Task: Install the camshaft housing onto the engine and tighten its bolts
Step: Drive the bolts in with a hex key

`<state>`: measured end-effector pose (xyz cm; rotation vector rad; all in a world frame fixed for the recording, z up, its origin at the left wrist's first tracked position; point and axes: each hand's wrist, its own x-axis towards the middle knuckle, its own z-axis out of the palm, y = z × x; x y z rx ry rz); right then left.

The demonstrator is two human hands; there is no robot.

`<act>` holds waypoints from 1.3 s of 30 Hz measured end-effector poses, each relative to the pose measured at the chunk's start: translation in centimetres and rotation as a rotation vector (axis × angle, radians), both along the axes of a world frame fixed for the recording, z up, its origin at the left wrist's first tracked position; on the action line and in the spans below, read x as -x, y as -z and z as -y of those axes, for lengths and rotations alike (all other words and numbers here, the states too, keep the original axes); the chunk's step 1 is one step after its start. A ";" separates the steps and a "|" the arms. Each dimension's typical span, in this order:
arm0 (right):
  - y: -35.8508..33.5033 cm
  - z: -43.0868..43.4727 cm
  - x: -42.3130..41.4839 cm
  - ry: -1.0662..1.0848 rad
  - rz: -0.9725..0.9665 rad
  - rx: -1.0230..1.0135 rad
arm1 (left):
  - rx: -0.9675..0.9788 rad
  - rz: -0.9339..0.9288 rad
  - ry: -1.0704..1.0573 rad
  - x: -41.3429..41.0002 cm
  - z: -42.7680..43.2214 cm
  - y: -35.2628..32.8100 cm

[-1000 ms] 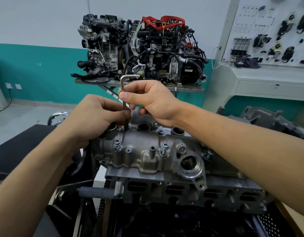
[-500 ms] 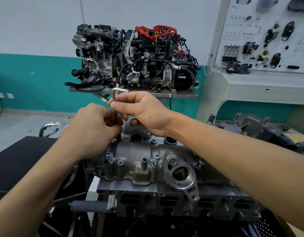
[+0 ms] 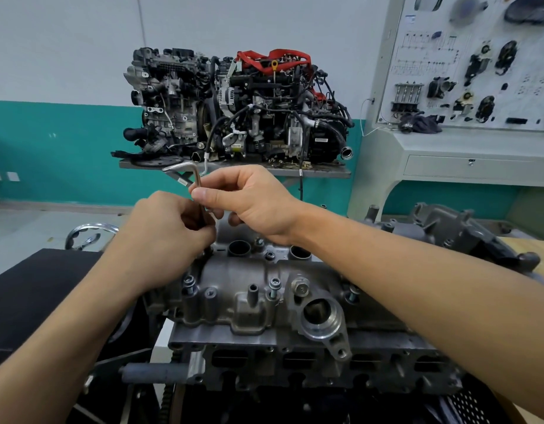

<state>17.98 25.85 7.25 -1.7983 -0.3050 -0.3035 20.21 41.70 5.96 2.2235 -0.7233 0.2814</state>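
Observation:
The grey cast camshaft housing (image 3: 249,283) sits on top of the engine (image 3: 295,362) in front of me. Several bolts stand proud along its near edge, one at the left (image 3: 189,283) and one in the middle (image 3: 275,286). An L-shaped hex key (image 3: 194,175) stands upright over the housing's far left side. My right hand (image 3: 249,200) pinches its shaft near the top bend. My left hand (image 3: 169,228) holds the shaft lower down. The key's tip and the bolt under it are hidden behind my left hand.
A complete display engine (image 3: 234,111) sits on a stand behind. A training board with mounted parts (image 3: 478,71) stands at the right. Another dark engine part (image 3: 457,234) lies on the wooden bench at the right. A black surface (image 3: 35,289) lies to the left.
The hex key's short arm has swung from pointing right to pointing left. Both hands stay on its shaft. The view has shifted slightly.

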 end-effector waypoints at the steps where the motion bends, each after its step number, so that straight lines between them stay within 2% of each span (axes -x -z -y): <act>1: 0.0 0.0 0.0 -0.010 -0.004 0.003 | 0.014 0.006 -0.004 0.0 0.0 0.1; 21: -0.2 0.0 0.3 0.027 -0.027 0.029 | 0.043 -0.099 0.085 -1.4 -0.2 0.2; 31: -0.5 0.4 0.1 0.071 -0.004 0.009 | 0.141 -0.166 0.136 -1.2 -0.4 -0.1; 39: -0.2 1.2 -0.3 0.067 -0.026 0.031 | 0.165 -0.144 0.151 -1.5 -0.3 0.0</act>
